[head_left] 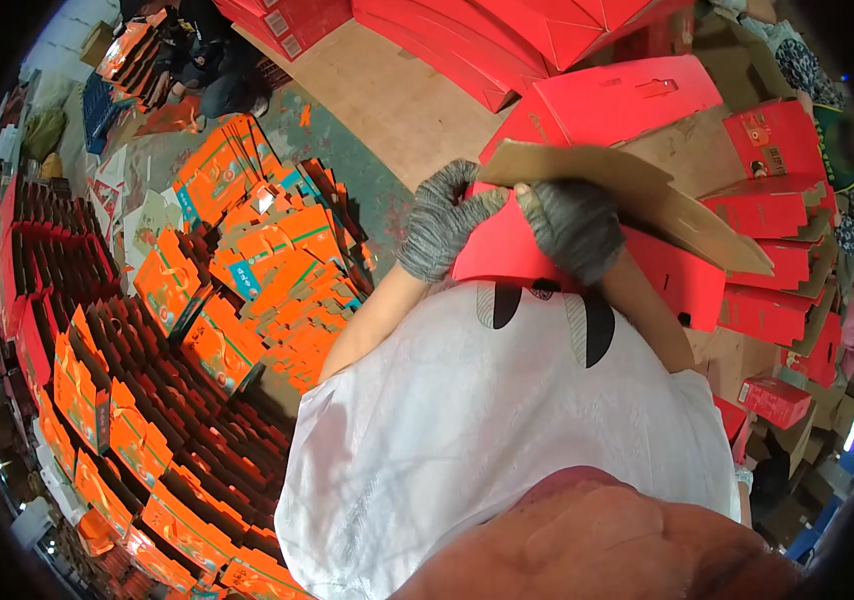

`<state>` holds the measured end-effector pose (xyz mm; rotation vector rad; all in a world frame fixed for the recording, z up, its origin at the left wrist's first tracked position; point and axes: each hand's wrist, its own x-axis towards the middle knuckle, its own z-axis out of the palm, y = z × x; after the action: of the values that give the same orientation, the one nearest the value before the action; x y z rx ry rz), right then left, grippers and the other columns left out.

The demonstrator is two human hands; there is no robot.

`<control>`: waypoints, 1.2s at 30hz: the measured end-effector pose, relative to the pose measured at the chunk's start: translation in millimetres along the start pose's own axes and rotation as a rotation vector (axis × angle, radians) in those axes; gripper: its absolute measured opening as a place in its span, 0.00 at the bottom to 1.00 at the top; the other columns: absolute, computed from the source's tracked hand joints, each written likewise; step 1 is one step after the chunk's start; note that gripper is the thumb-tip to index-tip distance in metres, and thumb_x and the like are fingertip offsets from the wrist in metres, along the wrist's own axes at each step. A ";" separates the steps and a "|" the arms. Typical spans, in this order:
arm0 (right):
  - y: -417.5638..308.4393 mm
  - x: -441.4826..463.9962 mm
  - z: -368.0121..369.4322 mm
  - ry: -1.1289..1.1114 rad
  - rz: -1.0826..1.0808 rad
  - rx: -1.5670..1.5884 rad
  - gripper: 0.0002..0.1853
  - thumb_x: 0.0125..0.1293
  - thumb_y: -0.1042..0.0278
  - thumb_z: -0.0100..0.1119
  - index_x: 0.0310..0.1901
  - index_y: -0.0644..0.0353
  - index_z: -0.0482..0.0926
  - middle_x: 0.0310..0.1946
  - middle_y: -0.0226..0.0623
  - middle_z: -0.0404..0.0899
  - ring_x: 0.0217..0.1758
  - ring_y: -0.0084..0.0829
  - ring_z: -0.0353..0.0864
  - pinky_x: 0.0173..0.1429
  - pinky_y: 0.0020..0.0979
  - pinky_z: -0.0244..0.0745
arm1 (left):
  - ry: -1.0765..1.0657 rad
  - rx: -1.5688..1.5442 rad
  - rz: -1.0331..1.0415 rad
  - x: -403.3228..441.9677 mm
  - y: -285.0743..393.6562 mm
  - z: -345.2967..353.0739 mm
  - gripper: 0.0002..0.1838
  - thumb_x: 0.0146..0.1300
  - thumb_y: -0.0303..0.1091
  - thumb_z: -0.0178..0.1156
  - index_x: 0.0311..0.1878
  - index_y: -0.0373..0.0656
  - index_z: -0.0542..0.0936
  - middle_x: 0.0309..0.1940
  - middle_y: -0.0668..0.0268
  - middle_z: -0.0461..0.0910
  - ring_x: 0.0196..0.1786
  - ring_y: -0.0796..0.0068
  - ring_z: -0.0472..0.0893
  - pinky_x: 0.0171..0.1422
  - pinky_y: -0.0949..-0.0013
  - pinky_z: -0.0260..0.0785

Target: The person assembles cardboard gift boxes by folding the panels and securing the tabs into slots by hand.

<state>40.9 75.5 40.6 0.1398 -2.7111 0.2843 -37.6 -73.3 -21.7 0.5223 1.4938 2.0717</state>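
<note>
My left hand (452, 220), in a grey knit glove, pinches the edge of a red cardboard box (492, 250) close to my chest. My right hand (575, 228), gloved the same way, grips the same edge just to the right, its bare thumb pressed on the cardboard. A bent brown cardboard flap (647, 190) rises behind the right hand and stretches to the right. The box's lower part rests near my white shirt (507, 420). The fingertips under the flap are partly hidden.
Red flat boxes (627, 100) lie on the wooden table (367, 90) ahead, with more red boxes (762, 215) fanned at the right. Piles of orange boxes (277, 255) cover the floor at left, beside long rows of orange cartons (147, 440). A person (212, 60) crouches at the upper left.
</note>
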 end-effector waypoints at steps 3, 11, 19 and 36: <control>3.4 14.8 -1.9 -0.388 0.218 0.027 0.16 0.66 0.58 0.46 0.31 0.62 0.77 0.22 0.50 0.76 0.27 0.49 0.77 0.35 0.46 0.72 | 0.018 0.043 -0.028 6.4 9.7 2.7 0.10 0.55 0.33 0.66 0.34 0.37 0.77 0.27 0.67 0.78 0.31 0.83 0.73 0.36 0.76 0.68; 14.8 8.7 3.1 -0.322 0.153 0.184 0.16 0.67 0.59 0.45 0.37 0.64 0.76 0.27 0.52 0.77 0.30 0.51 0.77 0.38 0.46 0.72 | 0.034 0.105 0.055 8.1 0.9 4.0 0.07 0.55 0.28 0.64 0.31 0.38 0.76 0.22 0.71 0.74 0.27 0.85 0.68 0.31 0.77 0.64; 6.4 -1.5 -0.8 -0.266 0.105 0.172 0.15 0.66 0.59 0.49 0.40 0.64 0.74 0.36 0.51 0.76 0.40 0.48 0.75 0.47 0.44 0.69 | -0.001 -0.026 0.053 8.5 3.8 6.0 0.07 0.57 0.25 0.62 0.39 0.38 0.76 0.32 0.68 0.78 0.35 0.83 0.73 0.40 0.76 0.68; 69.8 -16.3 -140.5 -0.461 0.315 -0.333 0.19 0.46 0.74 0.62 0.43 0.51 0.79 0.26 0.44 0.78 0.33 0.42 0.80 0.39 0.38 0.75 | -0.124 0.228 0.075 14.0 3.5 -10.6 0.11 0.59 0.26 0.60 0.45 0.35 0.79 0.37 0.69 0.80 0.40 0.83 0.73 0.48 0.75 0.66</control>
<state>100.4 175.1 147.3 -0.3635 -3.1857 -0.1350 -55.5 -73.4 -21.7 0.7902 1.6685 1.8953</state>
